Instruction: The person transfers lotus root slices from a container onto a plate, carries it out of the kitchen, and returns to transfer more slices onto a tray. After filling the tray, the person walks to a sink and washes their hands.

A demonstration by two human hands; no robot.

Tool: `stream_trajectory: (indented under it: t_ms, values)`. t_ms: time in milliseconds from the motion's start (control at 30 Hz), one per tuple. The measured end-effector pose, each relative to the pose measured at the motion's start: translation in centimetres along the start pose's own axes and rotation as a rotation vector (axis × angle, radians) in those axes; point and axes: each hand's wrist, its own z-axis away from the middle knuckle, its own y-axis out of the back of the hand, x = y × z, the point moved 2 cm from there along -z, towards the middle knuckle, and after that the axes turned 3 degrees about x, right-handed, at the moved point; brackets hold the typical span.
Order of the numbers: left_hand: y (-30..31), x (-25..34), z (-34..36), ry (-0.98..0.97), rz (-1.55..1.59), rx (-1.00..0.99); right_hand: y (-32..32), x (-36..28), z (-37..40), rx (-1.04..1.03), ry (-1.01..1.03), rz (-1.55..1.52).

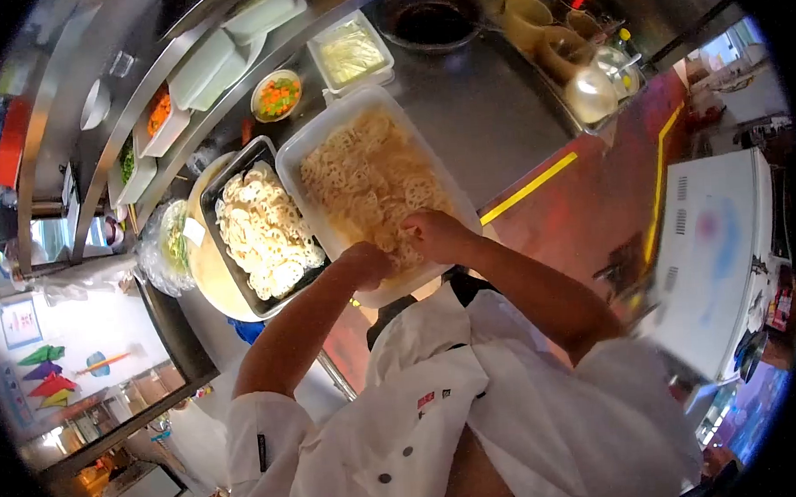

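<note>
A translucent plastic tub (310, 201) holds lotus root slices (358, 165) in cloudy liquid, tilted toward my body. Inside its near end, my left hand (366, 265) is curled, its fingertips hidden among the slices. Beside it, my right hand (435, 237) closes on lotus slices, with its fingers partly out of sight. Immediately left of the tub, a black tray (263, 150) carries a heap of pale lotus slices (265, 228). That tray rests partly over a round wooden board (203, 269).
Behind the tub are a container of pale strips (349, 53), a bowl of diced vegetables (277, 95) and a dark wok (429, 17). Seasoning pots (561, 53) stand at back right. A bagged vegetable (171, 247) lies left; a white freezer (713, 250) stands right.
</note>
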Motion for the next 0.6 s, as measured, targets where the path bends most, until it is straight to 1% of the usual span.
stream_trajectory:
  t_ms: [33, 100, 133, 200, 233, 300, 333, 400, 433, 467, 500, 533, 567, 600]
  values:
    - [0.5, -0.2, 0.1, -0.005, -0.008, -0.005, 0.2, 0.2, 0.0, 0.042, 0.005, -0.021]
    - [1.7, -0.8, 0.2, 0.081, 0.015, -0.092, 0.8, 0.2, 0.1, 0.047, -0.03, -0.038]
    - [2.6, -1.3, 0.3, 0.077, 0.01, -0.095, 1.3, 0.1, 0.1, 0.043, -0.061, -0.05]
    - [4.4, -3.1, 0.7, 0.216, 0.076, -0.038, 2.3, -0.3, 0.1, 0.031, -0.098, -0.069]
    - [3.8, -4.2, 0.5, 0.216, 0.076, -0.038, 2.6, -0.4, 0.0, 0.012, -0.13, -0.084]
    - [3.3, -7.4, 0.7, 0.528, 0.527, 0.744, 3.0, 0.0, -0.3, 0.042, -0.102, -0.046]
    - [3.3, -8.4, 0.9, 0.528, 0.526, 0.746, 3.2, 0.2, -0.5, 0.074, -0.073, -0.01]
    - [3.1, -10.1, 1.2, 0.74, 0.366, 0.527, 2.7, 1.3, -1.2, 0.062, -0.107, -0.004]
    - [2.7, -9.7, 1.5, 0.738, 0.365, 0.527, 2.6, 1.5, -1.4, 0.05, -0.142, 0.0]
    - [1.9, -8.1, 1.8, 0.508, 0.239, 0.447, 2.5, 1.6, -1.7, 0.052, -0.141, 0.0]
    - [1.0, -6.4, 2.2, 0.279, 0.114, 0.363, 2.2, 1.4, -1.9, -0.04, -0.137, 0.054]
    - [0.4, -4.7, 2.3, 0.204, 0.092, 0.294, 1.9, 1.3, -2.0, -0.133, -0.132, 0.109]
    - [0.2, -3.0, 1.9, 0.13, 0.07, 0.225, 1.0, 2.0, -2.3, -0.132, -0.131, 0.108]
    - [-0.3, -1.9, 0.7, 0.149, 0.019, 0.032, -0.5, 3.2, -2.8, -0.096, -0.049, 0.099]
